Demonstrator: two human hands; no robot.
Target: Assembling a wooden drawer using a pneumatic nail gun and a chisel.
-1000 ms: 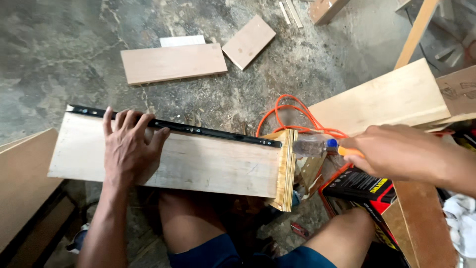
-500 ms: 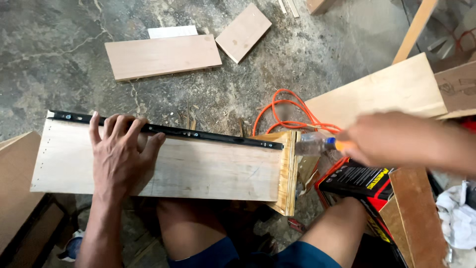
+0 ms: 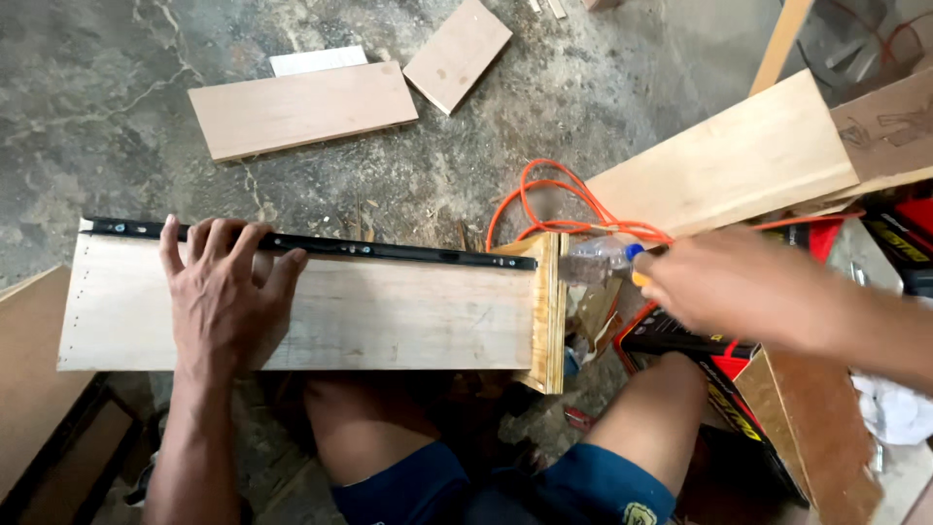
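Observation:
My left hand (image 3: pixel 225 292) lies flat, fingers spread, on a long pale wooden panel (image 3: pixel 389 316) resting over my knees. Its fingertips touch the black metal drawer slide (image 3: pixel 389 251) that runs along the panel's far edge. A plywood end piece (image 3: pixel 547 311) stands across the panel's right end. My right hand (image 3: pixel 739 290) is closed around a tool with a blue and yellow handle (image 3: pixel 634 255) beside a clear plastic piece (image 3: pixel 593 261), just right of that end piece. The hand is blurred.
Loose boards lie on the concrete floor: a long one (image 3: pixel 301 107), a square one (image 3: pixel 457 53) and a wide plank (image 3: pixel 729 160) at right. An orange cable (image 3: pixel 549 199) loops behind the panel. A red and black box (image 3: pixel 719 379) sits by my right knee.
The view has drifted, so the panel and far boards appear lower and more to the right. My left hand stays pressed on the panel. My right hand has shifted a little by the end piece.

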